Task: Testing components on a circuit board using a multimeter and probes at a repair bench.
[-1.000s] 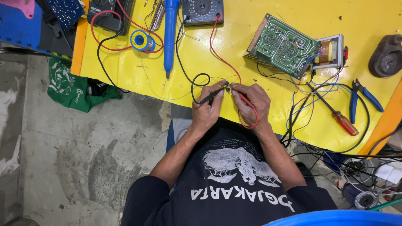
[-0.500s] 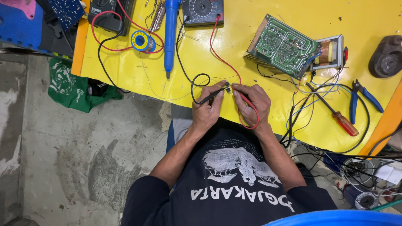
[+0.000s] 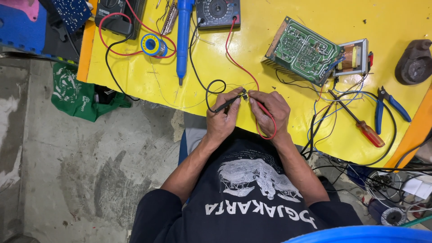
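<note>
At the near edge of the yellow surface [image 3: 288, 13], the left hand [image 3: 221, 120] is closed around a black probe [image 3: 228, 102], its tip pointing toward the right hand [image 3: 270, 112]. The right hand is closed around a red probe [image 3: 266, 112], fingertips pinched at a small part [image 3: 246, 95] between the two hands; what the part is cannot be told. A black lead [image 3: 211, 85] loops just beyond the left hand, and a red lead [image 3: 236, 63] runs back to a meter [image 3: 217, 12] at the far edge. A blue soldering iron [image 3: 182, 36] lies left of the meter, a solder spool [image 3: 153, 45] beside it. To the right sit a green circuit board [image 3: 303, 49], a screwdriver [image 3: 357, 121] and blue pliers [image 3: 391, 105], well apart from the hands.
</note>
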